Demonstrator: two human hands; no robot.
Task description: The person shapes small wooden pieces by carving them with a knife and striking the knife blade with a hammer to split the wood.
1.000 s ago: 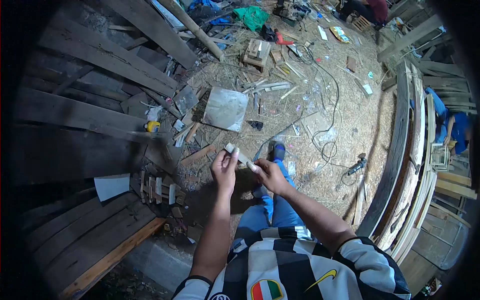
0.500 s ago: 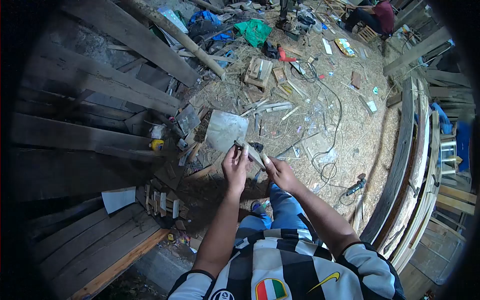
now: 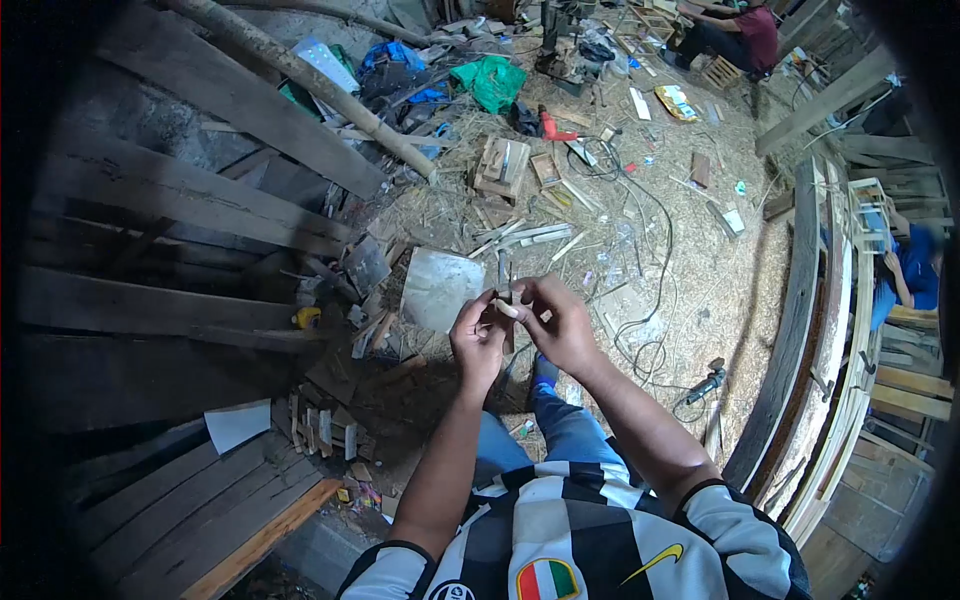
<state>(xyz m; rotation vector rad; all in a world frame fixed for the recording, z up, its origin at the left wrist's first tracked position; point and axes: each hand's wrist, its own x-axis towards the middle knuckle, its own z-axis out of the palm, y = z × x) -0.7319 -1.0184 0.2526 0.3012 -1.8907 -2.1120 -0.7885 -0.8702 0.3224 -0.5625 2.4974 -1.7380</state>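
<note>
Both hands come together in front of me around a small wooden piece (image 3: 509,342), mostly hidden by the fingers. My left hand (image 3: 480,340) is closed on it from the left, its thumb and fingers pinching. From the right, my right hand (image 3: 556,322) grips the same piece, with fingers bent over its upper end. A pale flat square sheet (image 3: 440,288) lies on the ground just beyond my left hand. My legs in blue jeans show below the hands.
Wood scraps, shavings and cables litter the ground. A red power tool (image 3: 548,125) lies near a wooden block (image 3: 502,168); another corded tool (image 3: 708,380) is to the right. Long beams (image 3: 800,330) border the right side. A person in maroon (image 3: 752,38) sits far off; another in blue (image 3: 915,268) is at right.
The wooden piece has turned from a slant to a steeper angle, and my hands have drawn closer together. The view has shifted slightly. A person in blue has come into view at right.
</note>
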